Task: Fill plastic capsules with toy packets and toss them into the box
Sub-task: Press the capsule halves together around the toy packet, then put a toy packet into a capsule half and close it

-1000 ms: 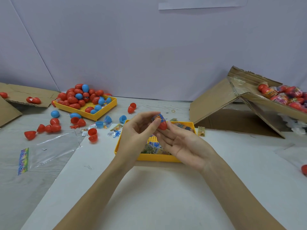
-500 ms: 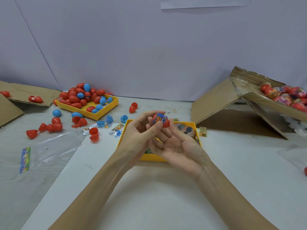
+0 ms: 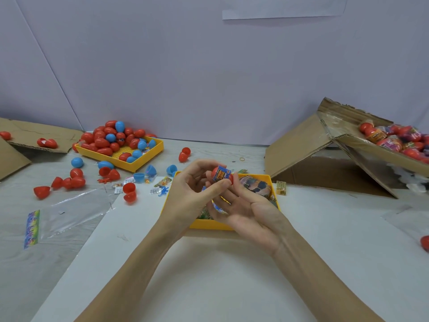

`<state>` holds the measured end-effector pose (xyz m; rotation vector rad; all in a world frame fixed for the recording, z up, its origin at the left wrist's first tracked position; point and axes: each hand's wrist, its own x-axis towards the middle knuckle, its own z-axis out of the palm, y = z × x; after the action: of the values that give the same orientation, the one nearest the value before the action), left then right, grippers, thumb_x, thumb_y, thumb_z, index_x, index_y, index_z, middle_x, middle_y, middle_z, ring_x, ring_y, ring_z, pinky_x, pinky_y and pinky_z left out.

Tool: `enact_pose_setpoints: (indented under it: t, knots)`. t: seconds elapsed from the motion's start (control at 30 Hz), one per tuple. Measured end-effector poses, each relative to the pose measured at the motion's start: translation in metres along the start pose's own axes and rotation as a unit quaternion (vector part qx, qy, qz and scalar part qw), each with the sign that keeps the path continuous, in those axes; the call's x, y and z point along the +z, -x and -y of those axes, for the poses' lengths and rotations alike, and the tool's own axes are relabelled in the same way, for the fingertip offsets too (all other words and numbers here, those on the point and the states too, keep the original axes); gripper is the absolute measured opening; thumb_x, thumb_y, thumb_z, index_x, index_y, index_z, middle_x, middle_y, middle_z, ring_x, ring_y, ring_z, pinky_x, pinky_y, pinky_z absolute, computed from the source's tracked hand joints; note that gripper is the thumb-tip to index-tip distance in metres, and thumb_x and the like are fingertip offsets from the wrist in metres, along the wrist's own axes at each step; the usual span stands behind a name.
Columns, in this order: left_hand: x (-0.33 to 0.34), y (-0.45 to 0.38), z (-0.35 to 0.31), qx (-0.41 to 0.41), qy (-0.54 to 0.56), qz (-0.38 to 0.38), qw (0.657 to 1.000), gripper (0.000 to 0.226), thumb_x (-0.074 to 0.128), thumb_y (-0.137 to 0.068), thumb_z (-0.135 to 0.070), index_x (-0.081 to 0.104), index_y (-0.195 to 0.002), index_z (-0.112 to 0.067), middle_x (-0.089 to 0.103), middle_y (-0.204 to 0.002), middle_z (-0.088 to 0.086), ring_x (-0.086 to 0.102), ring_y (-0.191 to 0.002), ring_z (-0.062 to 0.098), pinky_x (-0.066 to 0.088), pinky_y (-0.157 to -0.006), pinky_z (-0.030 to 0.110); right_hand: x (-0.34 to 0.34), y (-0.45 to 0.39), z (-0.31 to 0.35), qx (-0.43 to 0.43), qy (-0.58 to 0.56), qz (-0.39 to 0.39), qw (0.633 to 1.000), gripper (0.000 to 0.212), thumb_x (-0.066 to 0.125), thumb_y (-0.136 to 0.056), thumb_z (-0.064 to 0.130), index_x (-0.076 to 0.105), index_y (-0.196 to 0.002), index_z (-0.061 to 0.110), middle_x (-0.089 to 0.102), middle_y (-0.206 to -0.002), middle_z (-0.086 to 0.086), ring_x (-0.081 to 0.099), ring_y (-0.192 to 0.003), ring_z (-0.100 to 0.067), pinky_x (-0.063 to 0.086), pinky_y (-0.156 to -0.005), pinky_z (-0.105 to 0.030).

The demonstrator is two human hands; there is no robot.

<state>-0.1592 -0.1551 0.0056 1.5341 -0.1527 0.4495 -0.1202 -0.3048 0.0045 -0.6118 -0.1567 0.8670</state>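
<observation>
A red capsule [image 3: 221, 174] wrapped in a blue and orange label sits between my two hands above the near yellow tray [image 3: 209, 225]. My left hand [image 3: 190, 194] pinches it with thumb and fingertips. My right hand [image 3: 248, 208] lies palm up beside it, fingers nearly straight, with a fingertip touching the capsule's right side. A small blue packet [image 3: 218, 206] lies across my right fingers. More toy packets [image 3: 255, 185] fill the tray, partly hidden by my hands. The cardboard box [image 3: 371, 147] at the right holds several wrapped capsules [image 3: 392, 140].
A far yellow tray [image 3: 148, 156] at the left is heaped with red and blue capsules. Loose capsule halves [image 3: 128, 191], small packets and a clear plastic bag [image 3: 69, 212] lie around it. Flattened cardboard [image 3: 30, 135] lies far left. One red capsule [image 3: 425, 242] sits at the right edge.
Both hands have lifted slightly and drawn together. The capsule has turned between the fingertips, and my right hand has rolled palm up under it.
</observation>
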Motion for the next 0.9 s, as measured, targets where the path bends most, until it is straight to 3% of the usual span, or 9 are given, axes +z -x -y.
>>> enact_pose_setpoints:
  t: [0.13, 0.27, 0.37, 0.43, 0.53, 0.6, 0.7, 0.8, 0.9]
  knots:
    - [0.0, -0.001, 0.003, 0.05, -0.096, -0.004, 0.994, 0.034, 0.087, -0.08, -0.017, 0.069, -0.108, -0.024, 0.074, -0.103, -0.006, 0.072, -0.098, 0.016, 0.056, -0.085, 0.021, -0.002, 0.0, 0.002, -0.031, 0.079, -0.04, 0.996, 0.027, 0.067, -0.091, 0.027, 0.076, -0.104, 0.005, 0.074, -0.11, -0.014, 0.073, -0.1, -0.024, 0.062, -0.084, -0.041]
    - [-0.002, 0.0, 0.005, 0.083, -0.168, -0.017, 0.982, 0.036, 0.088, -0.078, -0.018, 0.068, -0.107, -0.026, 0.073, -0.098, -0.01, 0.071, -0.097, 0.018, 0.057, -0.084, 0.024, -0.001, 0.001, 0.007, -0.061, 0.156, -0.057, 0.984, 0.043, 0.06, -0.101, 0.031, 0.068, -0.121, -0.006, 0.071, -0.12, -0.025, 0.071, -0.114, -0.033, 0.062, -0.085, -0.04]
    - [-0.004, 0.0, 0.009, 0.134, -0.228, 0.008, 0.965, 0.038, 0.087, -0.079, -0.018, 0.066, -0.11, -0.026, 0.071, -0.103, -0.012, 0.068, -0.099, 0.017, 0.057, -0.084, 0.028, 0.002, 0.005, 0.007, -0.11, 0.323, -0.078, 0.937, 0.045, 0.062, -0.1, 0.036, 0.068, -0.121, -0.003, 0.075, -0.114, -0.022, 0.073, -0.11, -0.032, 0.062, -0.088, -0.036]
    - [-0.003, 0.001, 0.012, 0.138, -0.257, 0.036, 0.956, 0.054, 0.088, -0.078, -0.027, 0.061, -0.125, -0.027, 0.066, -0.115, -0.015, 0.064, -0.107, 0.014, 0.054, -0.087, 0.024, 0.001, 0.008, 0.009, -0.125, 0.386, -0.105, 0.908, 0.041, 0.065, -0.096, 0.036, 0.071, -0.117, 0.001, 0.077, -0.11, -0.019, 0.075, -0.105, -0.031, 0.063, -0.084, -0.033]
    - [-0.002, 0.001, 0.011, 0.114, -0.264, 0.023, 0.958, 0.076, 0.087, -0.074, -0.042, 0.05, -0.139, -0.028, 0.055, -0.128, -0.013, 0.056, -0.117, 0.01, 0.049, -0.09, 0.016, 0.001, 0.009, 0.038, -0.128, 0.265, -0.118, 0.948, 0.043, 0.055, -0.103, 0.036, 0.07, -0.116, -0.001, 0.075, -0.114, -0.021, 0.075, -0.106, -0.032, 0.063, -0.079, -0.031]
    - [-0.003, -0.001, 0.006, 0.1, -0.243, -0.02, 0.965, 0.07, 0.082, -0.075, -0.047, 0.05, -0.135, -0.031, 0.054, -0.127, -0.013, 0.055, -0.115, 0.008, 0.051, -0.087, 0.017, 0.004, 0.009, 0.076, -0.176, 0.1, -0.105, 0.974, 0.043, 0.053, -0.101, 0.036, 0.074, -0.108, -0.002, 0.074, -0.116, -0.022, 0.075, -0.104, -0.03, 0.063, -0.075, -0.03]
    - [-0.005, -0.002, -0.001, 0.084, -0.233, -0.056, 0.967, 0.052, 0.073, -0.078, -0.052, 0.055, -0.125, -0.035, 0.056, -0.121, -0.018, 0.058, -0.112, 0.007, 0.053, -0.086, 0.018, 0.007, 0.009, 0.131, -0.265, -0.023, -0.101, 0.959, 0.049, 0.039, -0.108, 0.037, 0.069, -0.117, 0.0, 0.075, -0.116, -0.019, 0.077, -0.099, -0.029, 0.064, -0.073, -0.031]
    - [-0.009, -0.002, -0.002, 0.059, -0.254, -0.063, 0.963, 0.036, 0.069, -0.085, -0.046, 0.061, -0.117, -0.032, 0.058, -0.115, -0.016, 0.059, -0.108, 0.009, 0.052, -0.09, 0.024, -0.002, 0.003, 0.133, -0.234, 0.046, -0.115, 0.964, 0.062, 0.023, -0.111, 0.046, 0.063, -0.128, 0.0, 0.074, -0.119, -0.02, 0.077, -0.099, -0.028, 0.064, -0.072, -0.031]
    - [-0.013, -0.003, 0.004, 0.055, -0.319, -0.076, 0.943, 0.02, 0.067, -0.092, -0.04, 0.066, -0.108, -0.028, 0.058, -0.11, -0.013, 0.055, -0.108, 0.005, 0.048, -0.092, 0.023, -0.019, -0.001, 0.095, -0.157, 0.184, -0.122, 0.962, 0.063, 0.026, -0.111, 0.045, 0.064, -0.126, -0.003, 0.074, -0.116, -0.022, 0.077, -0.095, -0.027, 0.062, -0.069, -0.029]
